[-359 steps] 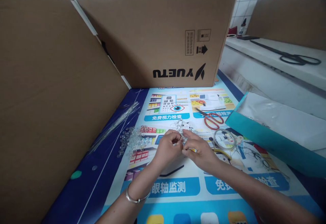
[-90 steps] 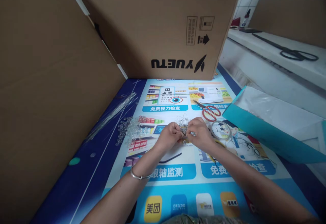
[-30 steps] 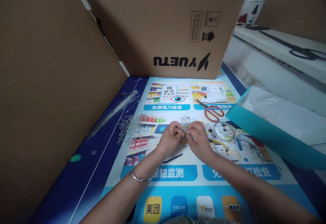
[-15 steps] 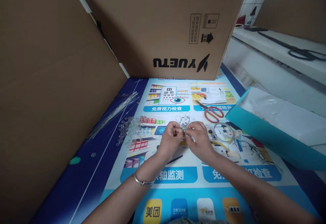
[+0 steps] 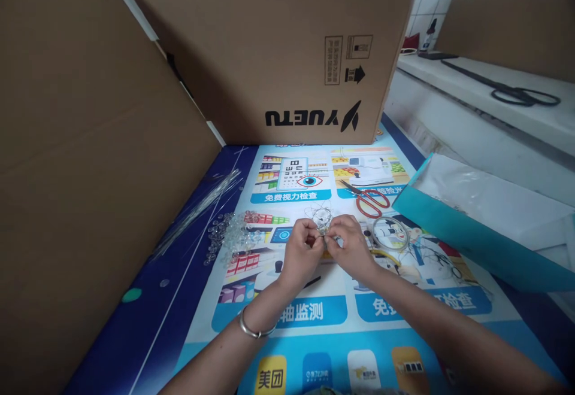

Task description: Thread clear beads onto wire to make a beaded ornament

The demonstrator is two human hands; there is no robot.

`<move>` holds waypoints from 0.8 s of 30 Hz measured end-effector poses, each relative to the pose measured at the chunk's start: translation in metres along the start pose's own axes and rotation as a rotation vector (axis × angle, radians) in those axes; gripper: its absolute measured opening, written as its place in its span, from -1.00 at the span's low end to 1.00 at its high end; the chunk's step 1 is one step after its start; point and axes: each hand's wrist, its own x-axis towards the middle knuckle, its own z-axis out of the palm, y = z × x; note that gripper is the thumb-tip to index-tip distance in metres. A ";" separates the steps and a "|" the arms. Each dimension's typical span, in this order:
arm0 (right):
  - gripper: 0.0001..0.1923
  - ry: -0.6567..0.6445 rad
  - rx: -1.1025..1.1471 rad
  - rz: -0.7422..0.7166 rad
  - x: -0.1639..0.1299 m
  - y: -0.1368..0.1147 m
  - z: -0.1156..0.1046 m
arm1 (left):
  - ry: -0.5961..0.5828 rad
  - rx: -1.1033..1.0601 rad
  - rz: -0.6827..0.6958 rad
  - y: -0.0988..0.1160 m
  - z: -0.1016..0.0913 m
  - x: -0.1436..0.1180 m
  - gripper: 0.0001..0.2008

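A small tangle of thin wire with clear beads (image 5: 321, 220) sits between the two hands, just above the printed mat (image 5: 314, 323) near its middle. The left hand (image 5: 303, 251) and the right hand (image 5: 350, 250) meet at it, fingertips pinched shut on the wire and a bead between them; the exact hold is too small to make out. The step in hand looks like threading or twisting a bead onto the wire, partway through, since the piece is only a little cluster. The next move would call for a fine, steady pinch and a fresh bead from the pile. The wire piece looks springy and loose, with loops sticking up behind the fingers, and it would likely bend easily. Left of the hands lies a heap of clear beads (image 5: 233, 239), and further left a bundle of clear rods (image 5: 197, 209). To the right lie a coil of wire (image 5: 389, 232), red scissors (image 5: 371, 201) and a teal box (image 5: 471, 233). Cardboard boxes (image 5: 269, 48) stand behind
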 end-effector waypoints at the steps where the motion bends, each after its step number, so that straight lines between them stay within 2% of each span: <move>1: -0.87 -0.005 0.024 0.009 0.000 0.000 0.000 | 0.001 -0.011 -0.003 0.000 0.000 0.000 -0.78; 5: -0.88 -0.041 0.124 0.058 0.000 0.003 -0.002 | -0.022 -0.122 -0.055 -0.005 0.000 0.002 -0.75; 8: -0.87 -0.032 0.164 0.079 0.000 0.005 -0.001 | -0.038 -0.126 -0.075 -0.007 0.000 0.001 -0.76; 12: -0.84 0.016 0.128 0.087 0.000 0.002 0.002 | -0.048 -0.027 -0.038 0.000 0.001 -0.001 -0.77; 18: -0.84 0.046 0.132 0.105 0.002 -0.005 0.001 | 0.045 0.129 0.063 0.012 0.001 -0.006 -0.82; 22: -0.84 0.039 0.152 0.088 0.000 -0.003 0.000 | 0.020 0.329 0.192 0.011 -0.003 -0.007 -0.86; 24: -0.84 0.034 0.173 0.083 -0.001 -0.002 0.000 | -0.006 0.334 0.177 0.011 -0.005 -0.006 -0.84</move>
